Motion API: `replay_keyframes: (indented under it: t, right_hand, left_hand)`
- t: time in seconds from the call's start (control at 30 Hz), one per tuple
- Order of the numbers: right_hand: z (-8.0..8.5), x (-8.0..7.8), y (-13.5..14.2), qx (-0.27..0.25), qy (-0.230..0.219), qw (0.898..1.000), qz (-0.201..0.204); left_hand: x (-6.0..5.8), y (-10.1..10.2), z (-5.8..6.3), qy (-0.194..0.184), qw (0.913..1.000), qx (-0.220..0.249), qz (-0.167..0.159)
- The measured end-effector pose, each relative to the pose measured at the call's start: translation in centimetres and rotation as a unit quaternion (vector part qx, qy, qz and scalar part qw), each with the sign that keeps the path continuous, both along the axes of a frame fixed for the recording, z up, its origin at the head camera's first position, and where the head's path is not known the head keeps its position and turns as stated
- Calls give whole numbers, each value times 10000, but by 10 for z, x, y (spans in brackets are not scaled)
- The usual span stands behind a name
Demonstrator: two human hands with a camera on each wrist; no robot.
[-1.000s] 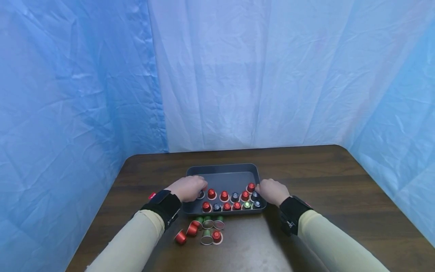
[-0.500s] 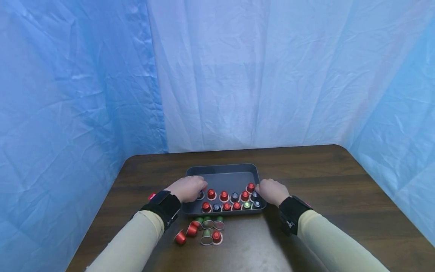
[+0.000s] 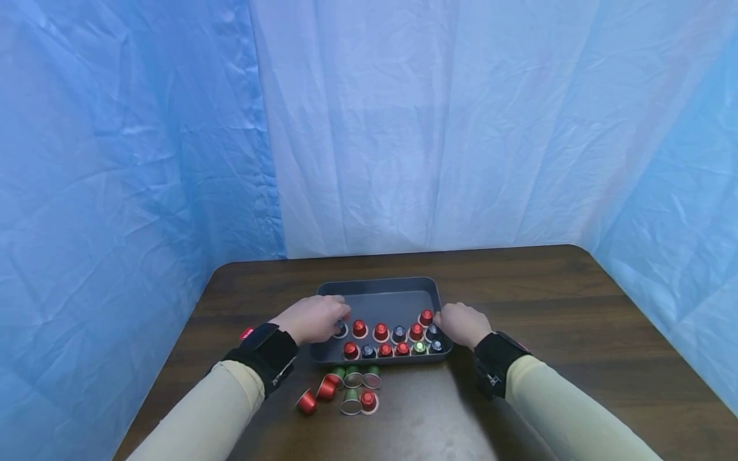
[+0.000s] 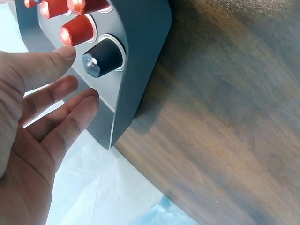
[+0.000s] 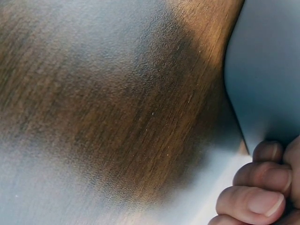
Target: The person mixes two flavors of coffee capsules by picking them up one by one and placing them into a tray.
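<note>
One left hand relaxed beside black capsule, right hand gripping tray — tag illegible

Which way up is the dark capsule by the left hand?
Upright: the dark capsule stands wide rim down in the tray, narrow end up.

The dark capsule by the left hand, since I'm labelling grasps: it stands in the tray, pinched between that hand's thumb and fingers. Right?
Not pinched: the left wrist view shows the left hand with thumb and fingers apart, none round the dark capsule. It does stand in the tray.
</note>
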State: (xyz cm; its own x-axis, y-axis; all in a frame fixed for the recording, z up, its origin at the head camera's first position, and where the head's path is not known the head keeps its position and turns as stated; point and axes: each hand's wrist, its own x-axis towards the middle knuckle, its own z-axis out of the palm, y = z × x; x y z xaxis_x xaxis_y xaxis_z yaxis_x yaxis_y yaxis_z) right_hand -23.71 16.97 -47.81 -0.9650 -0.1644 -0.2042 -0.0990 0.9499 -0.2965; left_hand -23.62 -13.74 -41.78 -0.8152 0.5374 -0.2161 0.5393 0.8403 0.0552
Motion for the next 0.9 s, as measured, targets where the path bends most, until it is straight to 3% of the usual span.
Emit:
replay_keyframes:
  t: [0.37,0.7,0.9]
  right_hand:
    - [2,1,2,72,122,9998,146]
    - [0,0,4,157,179,9996,174]
    - [0,-2,5,274,173,9992,224]
  left_hand:
    - [14,-8,11,379,9987,79,-333]
    - [32,-16,19,374,9985,109,-391]
    - [43,-23,18,404,9972,216,-595]
